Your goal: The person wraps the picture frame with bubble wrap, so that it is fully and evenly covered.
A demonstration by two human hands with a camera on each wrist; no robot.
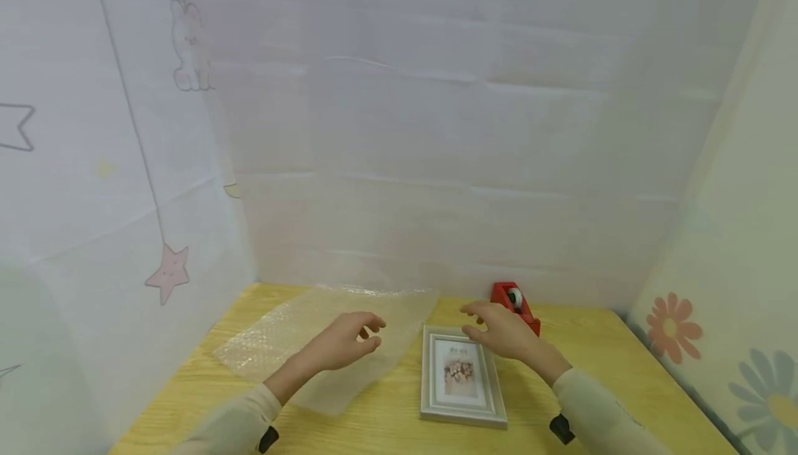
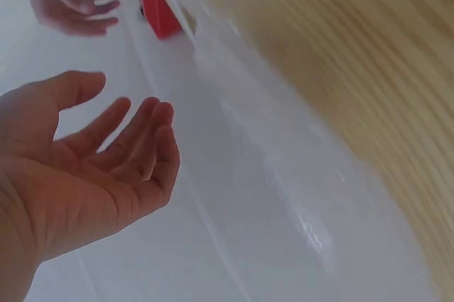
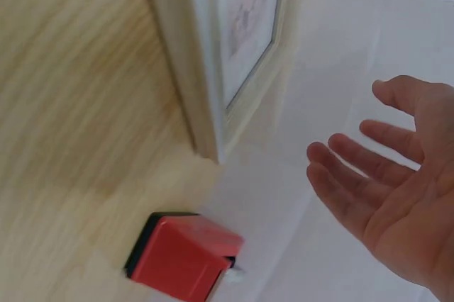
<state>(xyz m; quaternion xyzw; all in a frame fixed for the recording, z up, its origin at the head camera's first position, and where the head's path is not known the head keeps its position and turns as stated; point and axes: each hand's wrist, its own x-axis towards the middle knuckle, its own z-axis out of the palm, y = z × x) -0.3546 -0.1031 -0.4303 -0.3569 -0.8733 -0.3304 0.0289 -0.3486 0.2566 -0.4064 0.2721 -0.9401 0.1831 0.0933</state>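
Observation:
My left hand point(image 1: 346, 341) hovers over a sheet of bubble wrap point(image 1: 262, 344) spread on the table, its fingers loosely bent around nothing. To the right of the wrap lies a picture frame point(image 1: 463, 410), silver-white, with a floral print behind its pane. Above the frame's upper right corner is my right hand point(image 1: 501, 332), fingers relaxed and holding nothing. A red tape dispenser point(image 1: 505, 292) with a roll of tape stands just behind that hand, partly hidden by it. In the right wrist view the picture frame point(image 3: 202, 68) and the red dispenser point(image 3: 181, 263) both show below the palm.
The yellow wood-grain table point(image 1: 586, 365) ends against a pale back wall covering point(image 1: 399, 233). Side coverings with printed figures, such as a pink star point(image 1: 168, 273) and a red flower point(image 1: 673, 328), close in the left and right.

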